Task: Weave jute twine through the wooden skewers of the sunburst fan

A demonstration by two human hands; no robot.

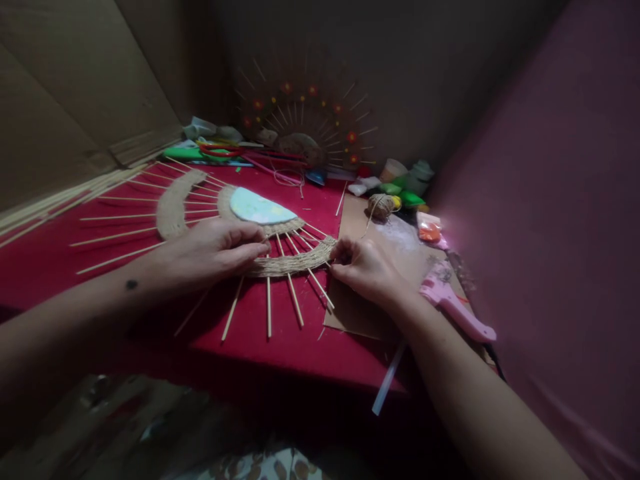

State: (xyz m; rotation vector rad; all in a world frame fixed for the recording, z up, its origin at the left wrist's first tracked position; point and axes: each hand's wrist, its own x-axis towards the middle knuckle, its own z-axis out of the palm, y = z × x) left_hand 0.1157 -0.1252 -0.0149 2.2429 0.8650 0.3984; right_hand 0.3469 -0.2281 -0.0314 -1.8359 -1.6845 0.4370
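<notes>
Twine band (295, 265); left hand (223, 243) laid across; right hand (367, 268) pinching end

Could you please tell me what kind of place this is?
Probably a small craft corner: it shows twine, a woven band on sticks, and what looks like a glue gun.

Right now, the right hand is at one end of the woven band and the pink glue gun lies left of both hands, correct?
Not quite: the head view shows the pink glue gun lying right of both hands. The right hand is at the woven band as you say.
</notes>
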